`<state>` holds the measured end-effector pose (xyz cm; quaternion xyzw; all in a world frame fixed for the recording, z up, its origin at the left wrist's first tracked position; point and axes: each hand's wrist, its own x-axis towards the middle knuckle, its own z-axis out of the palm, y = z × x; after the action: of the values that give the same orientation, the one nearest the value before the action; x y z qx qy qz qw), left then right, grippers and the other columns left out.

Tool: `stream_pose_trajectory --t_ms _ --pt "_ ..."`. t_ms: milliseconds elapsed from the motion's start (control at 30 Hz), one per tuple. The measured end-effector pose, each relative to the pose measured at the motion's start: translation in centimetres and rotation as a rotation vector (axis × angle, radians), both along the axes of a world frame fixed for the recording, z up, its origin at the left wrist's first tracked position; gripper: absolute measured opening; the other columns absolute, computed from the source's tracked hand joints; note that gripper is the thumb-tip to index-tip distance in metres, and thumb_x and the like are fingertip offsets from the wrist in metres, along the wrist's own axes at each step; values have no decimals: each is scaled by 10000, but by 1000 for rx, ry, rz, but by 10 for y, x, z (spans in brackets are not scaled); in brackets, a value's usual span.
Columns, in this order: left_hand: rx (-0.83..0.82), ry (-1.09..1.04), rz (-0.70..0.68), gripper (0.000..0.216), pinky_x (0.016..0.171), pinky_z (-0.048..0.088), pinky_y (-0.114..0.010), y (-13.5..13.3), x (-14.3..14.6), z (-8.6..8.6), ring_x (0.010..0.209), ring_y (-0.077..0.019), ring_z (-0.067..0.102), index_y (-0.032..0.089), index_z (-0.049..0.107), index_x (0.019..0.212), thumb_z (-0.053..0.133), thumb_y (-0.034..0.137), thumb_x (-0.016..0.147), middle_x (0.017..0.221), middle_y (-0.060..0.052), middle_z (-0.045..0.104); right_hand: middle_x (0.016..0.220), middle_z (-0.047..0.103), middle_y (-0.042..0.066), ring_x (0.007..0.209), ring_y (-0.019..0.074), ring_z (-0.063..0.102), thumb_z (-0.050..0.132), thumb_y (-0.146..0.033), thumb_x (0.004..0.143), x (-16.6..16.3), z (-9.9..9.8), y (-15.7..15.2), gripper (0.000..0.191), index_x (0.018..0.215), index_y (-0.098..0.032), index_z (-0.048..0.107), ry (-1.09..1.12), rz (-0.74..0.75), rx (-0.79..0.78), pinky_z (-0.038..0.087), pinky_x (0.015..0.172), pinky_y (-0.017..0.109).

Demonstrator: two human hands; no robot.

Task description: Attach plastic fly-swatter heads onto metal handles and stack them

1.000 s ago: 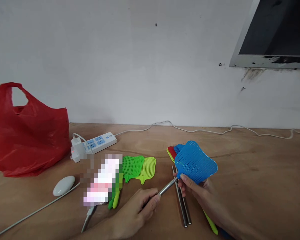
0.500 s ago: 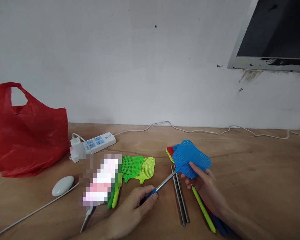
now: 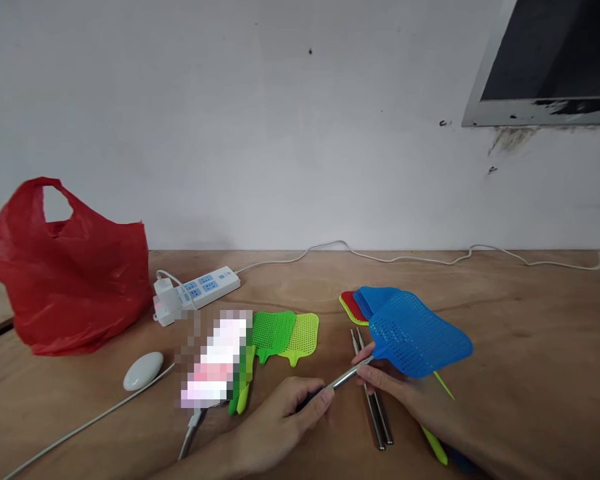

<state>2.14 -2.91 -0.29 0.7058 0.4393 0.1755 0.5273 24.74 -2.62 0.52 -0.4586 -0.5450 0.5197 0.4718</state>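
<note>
A blue fly swatter (image 3: 417, 333) with a perforated head is held tilted above the table. My left hand (image 3: 287, 417) is closed around the handle end of its metal rod. The fingers of my right hand (image 3: 397, 390) pinch the rod just below the head. Beneath it lie two loose metal rods (image 3: 380, 420), side by side. A yellow-green handle (image 3: 435, 445) is partly covered by my right forearm. Behind the held swatter, a red swatter head (image 3: 349, 307) and other heads overlap in a stack, partly hidden.
To the left are a green swatter head (image 3: 273, 332), a yellow-green head (image 3: 307, 333) and a blurred-out phone-like object (image 3: 215, 363). A white oval object (image 3: 143, 371), a power strip (image 3: 215, 285) with its cable and a red plastic bag (image 3: 80, 280) stand farther left.
My right hand has shifted from the blue swatter's head down to the rod beside it. The swatter head has moved right and turned flatter. My left hand keeps its hold.
</note>
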Motion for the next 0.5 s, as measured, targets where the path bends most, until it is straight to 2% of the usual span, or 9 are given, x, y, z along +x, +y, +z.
stream_pose_trajectory --t_ms 167,267,333,400,500 --pt "-138 -43 -9 648 498 258 -250 -2 -1 1 533 -106 286 223 392 671 369 849 836 591 81 328 781 747 18 723 198 717 809 -476 731 0 1 -6 240 803 -259 734 43 10 19 601 751 323" --pt "-300 -52 -58 628 412 210 -220 2 -5 11 433 -83 268 237 398 716 404 857 817 525 99 350 747 745 14 687 197 717 802 -467 749 1 -3 -6 229 825 -262 735 91 6 9 605 730 336" --pt "-594 -109 -55 603 371 99 -215 6 -8 19 395 -72 176 247 389 752 519 835 785 493 120 313 724 740 16 664 200 712 804 -462 751 0 -6 -5 226 835 -262 743 114 7 2 607 714 348" --pt "-829 -236 -167 603 364 2 -230 9 -9 26 401 -71 70 245 344 702 595 788 782 478 130 222 704 734 24 651 205 704 806 -466 748 -1 -8 -4 232 832 -256 753 131 3 -2 605 696 357" --pt "-972 -360 -251 614 365 -52 -245 10 -8 29 419 -76 15 242 308 668 669 725 780 487 128 182 704 732 40 659 214 697 812 -472 739 -1 -9 -1 250 824 -241 763 151 -22 -1 599 691 367"
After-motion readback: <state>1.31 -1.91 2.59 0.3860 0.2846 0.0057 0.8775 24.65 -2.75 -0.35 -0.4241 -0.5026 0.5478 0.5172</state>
